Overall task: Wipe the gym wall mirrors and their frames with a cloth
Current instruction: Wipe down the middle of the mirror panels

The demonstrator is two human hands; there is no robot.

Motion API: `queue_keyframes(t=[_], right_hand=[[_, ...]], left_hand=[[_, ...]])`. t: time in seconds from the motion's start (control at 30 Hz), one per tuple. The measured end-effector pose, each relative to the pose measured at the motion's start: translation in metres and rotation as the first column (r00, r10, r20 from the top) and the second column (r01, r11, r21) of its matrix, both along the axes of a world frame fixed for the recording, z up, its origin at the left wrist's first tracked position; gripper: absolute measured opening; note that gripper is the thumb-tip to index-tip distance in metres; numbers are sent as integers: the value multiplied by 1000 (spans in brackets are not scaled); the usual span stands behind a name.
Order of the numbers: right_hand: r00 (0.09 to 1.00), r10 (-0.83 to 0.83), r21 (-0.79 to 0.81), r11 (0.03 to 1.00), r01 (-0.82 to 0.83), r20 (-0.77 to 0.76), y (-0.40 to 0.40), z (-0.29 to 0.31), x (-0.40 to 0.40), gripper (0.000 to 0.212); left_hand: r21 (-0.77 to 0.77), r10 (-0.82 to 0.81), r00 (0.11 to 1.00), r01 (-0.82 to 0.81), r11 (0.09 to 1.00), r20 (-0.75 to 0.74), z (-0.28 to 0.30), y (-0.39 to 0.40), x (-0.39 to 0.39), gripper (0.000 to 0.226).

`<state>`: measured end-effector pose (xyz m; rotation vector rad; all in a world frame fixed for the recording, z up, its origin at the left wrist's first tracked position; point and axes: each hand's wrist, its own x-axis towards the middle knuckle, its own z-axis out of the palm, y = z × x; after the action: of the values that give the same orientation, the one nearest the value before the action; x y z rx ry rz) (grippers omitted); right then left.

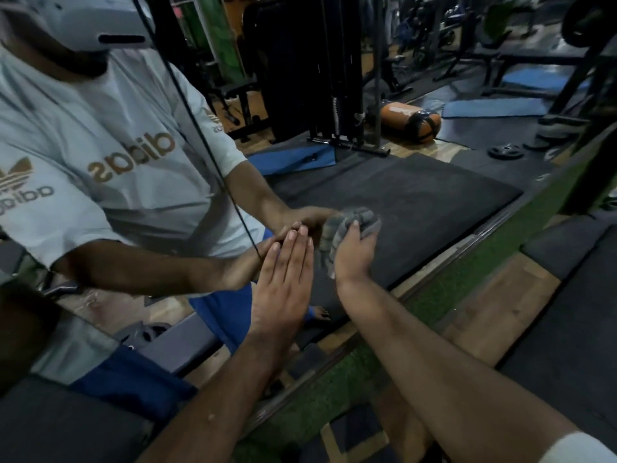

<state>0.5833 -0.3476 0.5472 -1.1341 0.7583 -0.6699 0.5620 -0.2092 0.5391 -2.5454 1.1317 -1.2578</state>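
A large wall mirror [417, 195] fills most of the view and reflects me in a pale T-shirt. My left hand [283, 279] lies flat against the glass with straight fingers, meeting its own reflection. Just to its right, my right hand [354, 255] grips a bunched grey cloth [337, 235] and presses it to the mirror. The mirror's lower frame [434, 272] runs diagonally from lower left to upper right below both hands.
A strip of green turf [494, 262] and wooden floor [494, 312] border the mirror's base, with dark mats [574, 329] at the right. The glass reflects a cable machine [334, 78], an orange bag [410, 121], blue mats and weight plates.
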Motion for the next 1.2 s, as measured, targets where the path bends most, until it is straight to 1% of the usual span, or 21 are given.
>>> queue_keyframes(t=[0.07,0.13,0.23,0.27,0.3,0.33,0.4,0.43,0.5,0.6,0.67,0.7,0.73,0.8,0.83,0.87,0.93,1.0,1.07,1.13,1.2], right_hand=[[995,32,-190,982,-13,96,18,28,-7,71],[977,151,-445,893,-69,151,33,34,-20,70],[980,189,-680,726,-98,61,38,-6,-30,74],[984,175,-659,743,-117,22,39,-27,-29,74],[987,157,-547,825,-142,-19,43,-42,-30,75],[987,143,-366,917,-159,-72,49,-50,-31,77],[982,121,-113,984,-138,-146,67,-49,-30,77],[984,111,-119,985,-128,-140,76,-38,-32,75],[993,112,-310,943,-122,-49,93,-13,-35,70],[975,195,-609,788,-89,110,105,-2,-43,70],[974,211,-709,699,-92,82,103,-27,-45,73],[978,201,-692,714,-109,53,103,-42,-45,74],[983,184,-607,784,-129,29,103,-53,-45,74],[988,147,-271,951,-151,-36,112,-48,-48,72],[989,137,-158,977,-142,-48,117,-39,-47,72],[991,133,-144,980,-136,-31,123,-30,-45,72],[988,152,-280,950,-137,34,133,-11,-44,76],[974,207,-480,867,-138,95,140,-7,-51,80],[966,249,-622,768,-152,72,143,-32,-56,81],[970,241,-578,793,-191,11,142,-63,-59,82],[978,202,-327,922,-206,-45,147,-68,-62,80]], left_hand=[[4,-35,999,35,999,-9,-2,13,-2,53],[-17,-36,999,36,999,-13,-3,25,-5,52],[-32,17,1000,-17,999,0,-7,42,-12,49],[-31,42,999,-42,999,5,-10,48,-13,50],[-31,63,998,-63,998,3,-12,53,-13,50],[-33,77,997,-77,996,0,-15,58,-14,51],[-46,88,996,-88,995,-9,-18,66,-15,51],[-59,86,996,-86,995,-6,-19,69,-16,50],[-100,65,998,-62,993,20,-20,76,-17,48],[-173,64,998,-60,983,16,-22,87,-19,55],[-183,89,996,-85,980,19,-26,93,-23,57],[-170,109,994,-105,980,16,-28,95,-24,57],[-152,121,993,-119,981,7,-28,95,-24,56],[-108,127,992,-128,986,-16,-28,98,-25,54],[-82,130,991,-131,988,-19,-27,101,-26,53],[-66,133,991,-134,989,-20,-25,103,-26,52],[-69,119,992,-121,990,-40,-23,110,-28,53],[-80,117,992,-121,989,-48,-24,117,-33,51],[-89,165,985,-169,982,-51,-28,127,-38,54],[-88,220,973,-226,970,-66,-36,136,-44,64],[-58,266,961,-271,961,-78,-42,143,-50,69]])
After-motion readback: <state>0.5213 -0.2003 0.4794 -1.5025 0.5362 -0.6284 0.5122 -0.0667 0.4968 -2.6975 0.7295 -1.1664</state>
